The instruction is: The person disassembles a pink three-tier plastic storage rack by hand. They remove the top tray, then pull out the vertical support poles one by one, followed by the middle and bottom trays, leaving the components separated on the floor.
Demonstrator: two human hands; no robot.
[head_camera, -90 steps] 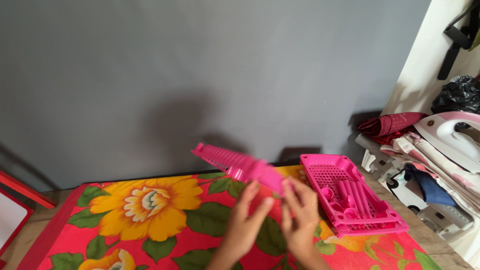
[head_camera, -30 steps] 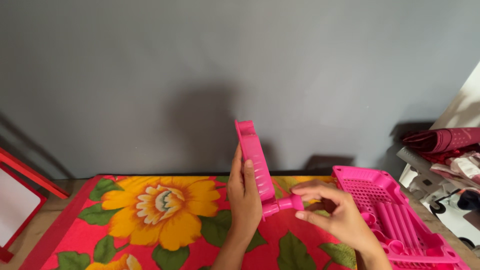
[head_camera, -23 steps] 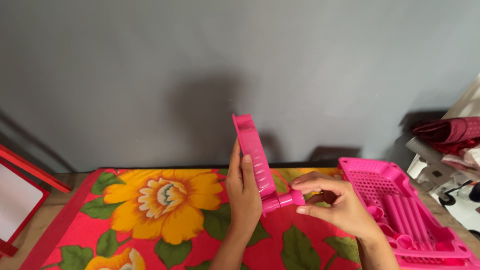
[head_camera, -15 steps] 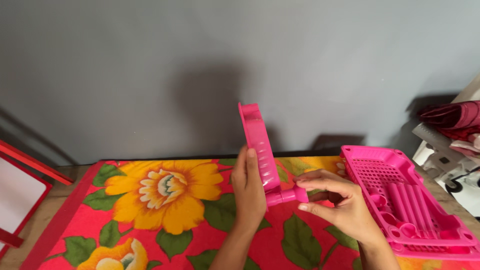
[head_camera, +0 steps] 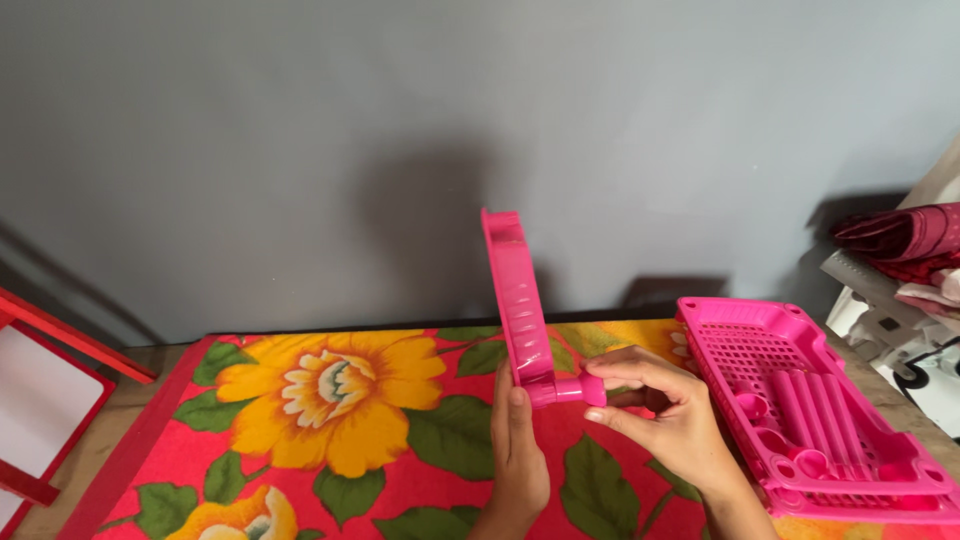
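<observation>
My left hand (head_camera: pixel 520 455) holds a pink plastic tray (head_camera: pixel 515 295) upright on its edge, gripping it near the bottom. My right hand (head_camera: pixel 665 420) pinches a short pink plastic tube (head_camera: pixel 575 390) that sticks out sideways from the tray's lower corner. Both hands are over a red cloth with yellow flowers (head_camera: pixel 330 420). To the right lies a second pink perforated tray (head_camera: pixel 740 350) holding several loose pink tubes (head_camera: pixel 795 410).
A grey wall (head_camera: pixel 300 150) rises right behind the cloth. A red-framed white board (head_camera: pixel 40 390) stands at the left edge. Folded fabrics (head_camera: pixel 905 240) and other items are piled at the far right.
My left hand has slid down the upright tray to its lower end. My right hand has stayed on the tube at the corner. The view has shifted slightly.
</observation>
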